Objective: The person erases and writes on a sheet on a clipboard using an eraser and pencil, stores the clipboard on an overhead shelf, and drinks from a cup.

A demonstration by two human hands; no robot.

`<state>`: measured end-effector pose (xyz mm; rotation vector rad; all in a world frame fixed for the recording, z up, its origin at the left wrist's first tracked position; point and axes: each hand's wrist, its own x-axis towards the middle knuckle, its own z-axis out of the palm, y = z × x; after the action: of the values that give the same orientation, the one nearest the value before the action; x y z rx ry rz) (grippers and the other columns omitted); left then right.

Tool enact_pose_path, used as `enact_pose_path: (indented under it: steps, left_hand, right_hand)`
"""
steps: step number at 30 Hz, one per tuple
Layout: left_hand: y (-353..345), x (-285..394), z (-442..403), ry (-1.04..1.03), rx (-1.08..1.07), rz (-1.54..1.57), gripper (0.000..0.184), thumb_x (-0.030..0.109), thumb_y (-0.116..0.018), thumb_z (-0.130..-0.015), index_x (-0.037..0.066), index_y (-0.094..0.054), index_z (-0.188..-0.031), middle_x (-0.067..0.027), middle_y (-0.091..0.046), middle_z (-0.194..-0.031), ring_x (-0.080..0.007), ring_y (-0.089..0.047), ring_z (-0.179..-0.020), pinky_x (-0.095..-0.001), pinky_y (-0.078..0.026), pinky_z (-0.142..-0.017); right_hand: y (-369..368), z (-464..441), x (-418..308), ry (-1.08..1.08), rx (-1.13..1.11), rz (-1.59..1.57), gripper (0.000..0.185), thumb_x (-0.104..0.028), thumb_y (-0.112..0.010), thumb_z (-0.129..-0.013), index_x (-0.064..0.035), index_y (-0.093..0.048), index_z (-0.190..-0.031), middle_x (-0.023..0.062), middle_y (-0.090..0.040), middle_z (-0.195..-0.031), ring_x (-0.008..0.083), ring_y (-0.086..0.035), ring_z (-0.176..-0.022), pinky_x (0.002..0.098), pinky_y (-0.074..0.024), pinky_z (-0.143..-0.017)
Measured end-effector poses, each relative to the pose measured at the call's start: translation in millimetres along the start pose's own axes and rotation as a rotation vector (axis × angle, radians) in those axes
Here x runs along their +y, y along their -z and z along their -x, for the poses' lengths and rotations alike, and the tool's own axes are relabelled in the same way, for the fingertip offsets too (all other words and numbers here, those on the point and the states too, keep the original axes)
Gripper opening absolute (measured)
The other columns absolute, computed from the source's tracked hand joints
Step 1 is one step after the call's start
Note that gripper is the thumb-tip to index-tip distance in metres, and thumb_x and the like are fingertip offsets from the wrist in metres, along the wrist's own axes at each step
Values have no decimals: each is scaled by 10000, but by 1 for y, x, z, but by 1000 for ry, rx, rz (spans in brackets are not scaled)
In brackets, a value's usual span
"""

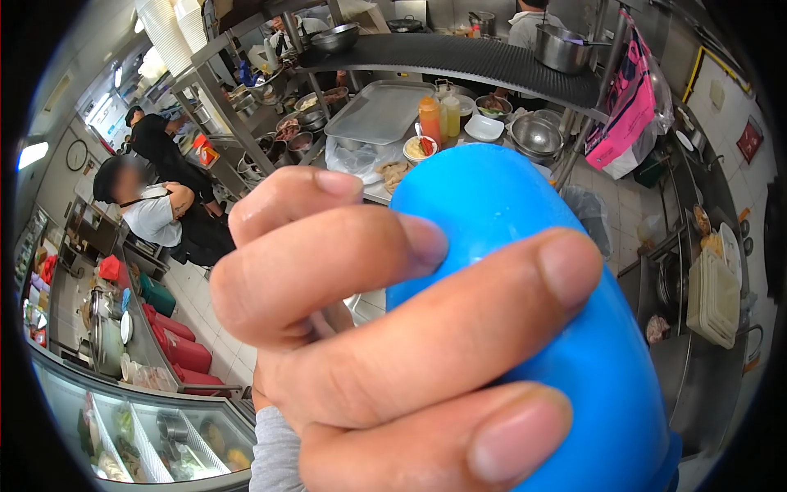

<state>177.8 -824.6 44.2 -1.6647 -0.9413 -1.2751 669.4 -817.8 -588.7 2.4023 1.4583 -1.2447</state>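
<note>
Very close to the camera, my left hand (352,328) reaches up from a grey sleeve (279,451) at the lower left. Its bent fingers point right, with their nails toward me. Several fingertips press on a large, glossy, smooth blue object (525,189) with a rounded top and a few small drops on it. The object's lower end runs out of the frame, so its kind cannot be made out. My right hand does not show.
Two people (152,217) in dark hats stand at the left. Ahead, a metal tray (381,111), sauce bottles (429,119) and bowls sit below a dark shelf (443,66). A glass-topped cold counter (156,435) lies lower left; a steel counter (713,394) runs along the right.
</note>
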Motion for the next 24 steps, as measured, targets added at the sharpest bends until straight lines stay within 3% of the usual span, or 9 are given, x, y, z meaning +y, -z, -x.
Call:
enact_pose_path:
  steps: [12,15,19,22,24]
  left_hand:
    - [-1,13,1,71,26,57,580,280,-742,-864,259,-436,-1356,30,-629,-1086,-191,-510,-950,-509,-416,-967]
    - [-10,5,1,27,-2,206,558,274,-735,-877,238,-437,-1347,26,-644,-1086,-184,-508,-925,-487,-417,-941]
    - [-9,-9,6,5,-92,374,460,265,-680,-923,182,-457,-1317,-58,-709,-1044,-199,-515,-891,-466,-418,-902]
    - [-18,-9,15,55,-67,489,416,209,-676,-892,81,-532,-1260,-133,-743,-1037,-222,-538,-866,-436,-434,-854]
    - [-20,-17,22,61,-105,545,522,184,-761,-783,20,-569,-1240,-139,-723,-1117,-247,-564,-893,-417,-453,-819]
  right_hand:
    - [2,0,-2,6,-12,15,645,-523,-693,-806,97,-735,-980,318,-705,-1041,425,-693,-1012,449,-530,-895]
    - [-1,-4,4,10,-3,-2,661,-527,-689,-805,108,-729,-987,328,-701,-1040,428,-690,-1020,450,-528,-902]
    - [2,2,2,14,-25,-11,680,-527,-685,-803,121,-719,-1008,342,-692,-1056,430,-683,-1043,448,-526,-909]
    - [-2,-2,6,16,5,-3,683,-526,-683,-805,121,-716,-1021,338,-690,-1075,427,-679,-1059,445,-525,-911]
    - [-3,-4,9,12,-4,-24,681,-526,-680,-807,117,-716,-1029,332,-690,-1087,426,-677,-1068,444,-525,-913]
